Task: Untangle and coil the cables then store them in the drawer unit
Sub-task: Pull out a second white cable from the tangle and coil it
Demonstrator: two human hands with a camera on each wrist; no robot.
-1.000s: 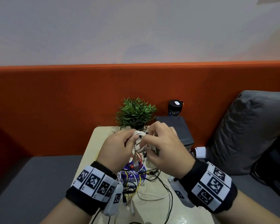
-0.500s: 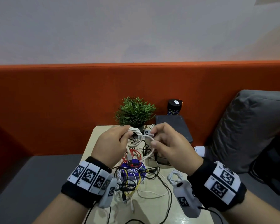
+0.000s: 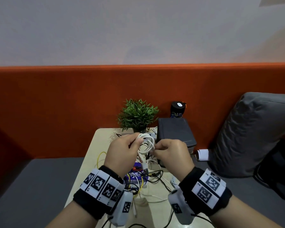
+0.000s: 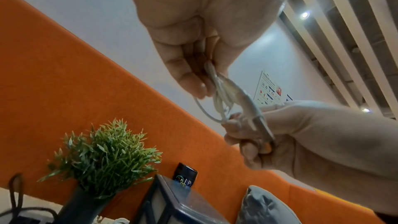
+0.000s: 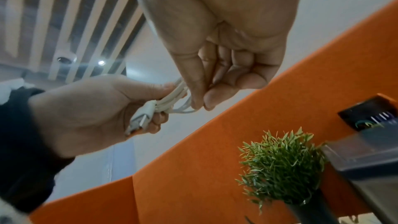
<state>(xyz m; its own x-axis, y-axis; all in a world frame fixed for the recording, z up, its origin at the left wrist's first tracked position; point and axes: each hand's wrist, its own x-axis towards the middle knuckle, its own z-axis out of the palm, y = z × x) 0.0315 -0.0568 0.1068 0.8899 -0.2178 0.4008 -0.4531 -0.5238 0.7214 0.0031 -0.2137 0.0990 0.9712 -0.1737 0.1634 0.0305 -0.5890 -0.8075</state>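
finishing the white coil

while our left hand [image 3: 122, 150] pinches the white cable [image 3: 146, 143] loops above the counter [image 3: 92, 155], our right hand [image 3: 169, 153] pinches one strand at 3 o'clock. we should tuck the tail snugly; the drawer unit [image 3: 176, 130] waits at 1 o'clock, other cables [image 3: 155, 176] at 6.

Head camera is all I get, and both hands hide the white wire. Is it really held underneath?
Observer: Yes. From the left wrist view, the left hand curls its fingers round several loops of the thin white rubbery cable.
Operator: And the other hand?
Observer: The right wrist view shows the right hand pinching just one loop between thumb and forefinger.
Operator: Anything else I can't see?
Observer: A printed paper poster shows beyond the hands in the left wrist view.
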